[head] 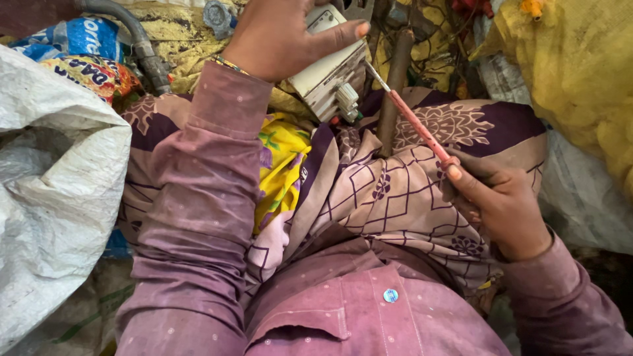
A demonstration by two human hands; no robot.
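The white box (326, 72), a small plastic electrical unit with pale clips along its lower edge, sits at the upper middle of the frame, tilted, above the person's lap. The left hand (283, 36) closes over it from above, thumb stretched along its top face and fingers wrapped round the far side, so the box is firmly held.

The screwdriver (412, 118) runs on a slant from the right hand up to the box. Its pink handle lies toward the lower right and its thin metal tip touches the box's right edge, just beside the clips. The right hand (501, 201), at the right middle of the frame, is curled tight round the handle's end, thumb pressed on top.

A brown rod (394, 86) stands nearly upright just behind the screwdriver shaft, its foot against the patterned cloth (395, 191) that covers the lap. A yellow flowered cloth (283, 165) shows between the left sleeve and the patterned one.

A white sack (53, 191) fills the left side. A grey hose (142, 46) curves at the upper left, near a blue printed bag (79, 39). Yellow sacking (580, 72) fills the upper right.
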